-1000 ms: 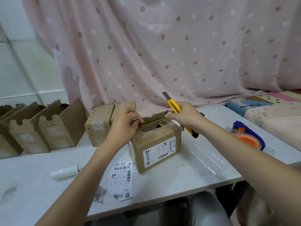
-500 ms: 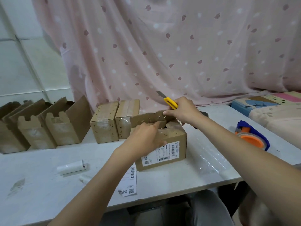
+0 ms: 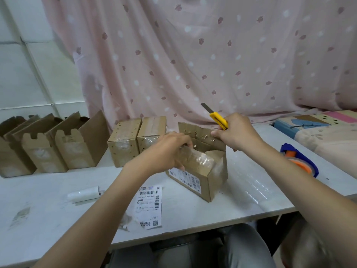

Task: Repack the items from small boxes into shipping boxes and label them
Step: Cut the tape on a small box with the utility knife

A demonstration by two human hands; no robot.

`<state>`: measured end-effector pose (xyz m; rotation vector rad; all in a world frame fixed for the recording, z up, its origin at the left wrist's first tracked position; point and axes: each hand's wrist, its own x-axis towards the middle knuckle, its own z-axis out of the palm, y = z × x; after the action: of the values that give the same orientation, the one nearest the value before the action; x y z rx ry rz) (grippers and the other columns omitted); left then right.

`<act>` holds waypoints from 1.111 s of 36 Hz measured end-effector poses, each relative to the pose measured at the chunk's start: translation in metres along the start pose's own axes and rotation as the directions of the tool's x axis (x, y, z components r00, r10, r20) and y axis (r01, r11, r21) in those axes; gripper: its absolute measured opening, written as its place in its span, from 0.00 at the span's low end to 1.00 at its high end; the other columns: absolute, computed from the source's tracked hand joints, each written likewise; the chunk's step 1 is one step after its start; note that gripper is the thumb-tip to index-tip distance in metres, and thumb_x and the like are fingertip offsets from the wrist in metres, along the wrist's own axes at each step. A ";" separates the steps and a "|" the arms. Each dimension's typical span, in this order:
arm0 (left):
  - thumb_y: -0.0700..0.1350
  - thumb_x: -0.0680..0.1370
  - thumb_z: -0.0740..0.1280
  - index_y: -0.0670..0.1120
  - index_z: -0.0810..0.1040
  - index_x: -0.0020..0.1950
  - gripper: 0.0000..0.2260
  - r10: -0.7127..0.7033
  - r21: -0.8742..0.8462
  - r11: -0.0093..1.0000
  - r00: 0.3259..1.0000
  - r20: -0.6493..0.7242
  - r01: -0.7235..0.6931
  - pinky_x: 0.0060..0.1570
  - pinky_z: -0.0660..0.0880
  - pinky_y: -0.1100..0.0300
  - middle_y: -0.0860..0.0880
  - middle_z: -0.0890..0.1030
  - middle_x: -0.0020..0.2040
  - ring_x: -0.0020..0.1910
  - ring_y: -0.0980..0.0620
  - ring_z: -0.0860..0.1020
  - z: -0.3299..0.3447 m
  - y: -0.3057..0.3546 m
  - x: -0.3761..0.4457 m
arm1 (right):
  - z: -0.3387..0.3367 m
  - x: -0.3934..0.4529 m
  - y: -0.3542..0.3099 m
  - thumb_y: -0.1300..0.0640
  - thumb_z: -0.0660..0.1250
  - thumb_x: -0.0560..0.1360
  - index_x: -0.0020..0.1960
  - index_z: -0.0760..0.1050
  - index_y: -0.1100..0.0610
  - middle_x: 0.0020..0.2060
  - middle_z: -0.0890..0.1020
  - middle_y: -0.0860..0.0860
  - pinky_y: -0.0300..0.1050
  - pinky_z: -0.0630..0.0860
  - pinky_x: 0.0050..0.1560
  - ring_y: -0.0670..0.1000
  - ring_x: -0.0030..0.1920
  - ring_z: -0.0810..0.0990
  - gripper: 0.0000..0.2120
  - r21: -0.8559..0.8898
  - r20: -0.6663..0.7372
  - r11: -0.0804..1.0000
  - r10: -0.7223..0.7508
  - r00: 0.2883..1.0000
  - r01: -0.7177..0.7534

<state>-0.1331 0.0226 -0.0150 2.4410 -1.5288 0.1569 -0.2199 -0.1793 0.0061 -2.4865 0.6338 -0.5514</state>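
Box: a small cardboard box (image 3: 201, 176) stands on the white table (image 3: 48, 219), near the front edge, with its printed label side toward the person. Its top is open and the back flap (image 3: 199, 135) stands up.
Item: a thing wrapped in clear plastic (image 3: 199, 158) lies in the open top of the box, half out. What is inside the wrap I cannot tell.
Left hand: the left hand (image 3: 170, 151) is curled around the left end of the wrapped item, at the box's left rim.
Right hand: the right hand (image 3: 235, 135) grips a yellow knife (image 3: 219, 120) with the blade out and pointing up and away; its fingertips also pinch the back flap.
Handling: the item looks light, and the wrap looks smooth and probably slippery, so a grip around the body seems better than a pinch on the film. The box is thin cardboard, its flaps torn and soft; it may slide or tip when the item is pulled, so holding the flap helps.
Risk: the open blade is close to both hands.
Other boxes: two taped boxes (image 3: 135, 141) stand just behind, touching each other; open shipping boxes (image 3: 73, 146) stand in a row at the left.
Label: a printed label (image 3: 149, 206) lies flat in front of the box, apart from it.
Tape: a tape dispenser (image 3: 298, 161) is at the right.
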 end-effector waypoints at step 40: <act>0.60 0.68 0.78 0.65 0.67 0.68 0.32 -0.023 -0.231 0.973 0.999 0.035 0.030 0.64 0.70 0.55 0.57 0.61 0.68 0.65 0.53 0.66 0.047 -0.007 -0.005 | -0.023 -0.060 0.010 0.60 0.58 0.83 0.54 0.72 0.62 0.36 0.81 0.59 0.63 0.82 0.46 0.61 0.31 0.84 0.06 0.432 0.148 0.896 0.042 0.988 -0.102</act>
<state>-0.1311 0.0177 -0.0620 2.2887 -1.4372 -0.0626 -0.2825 -0.1636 0.0031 -2.0449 0.4831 -0.4359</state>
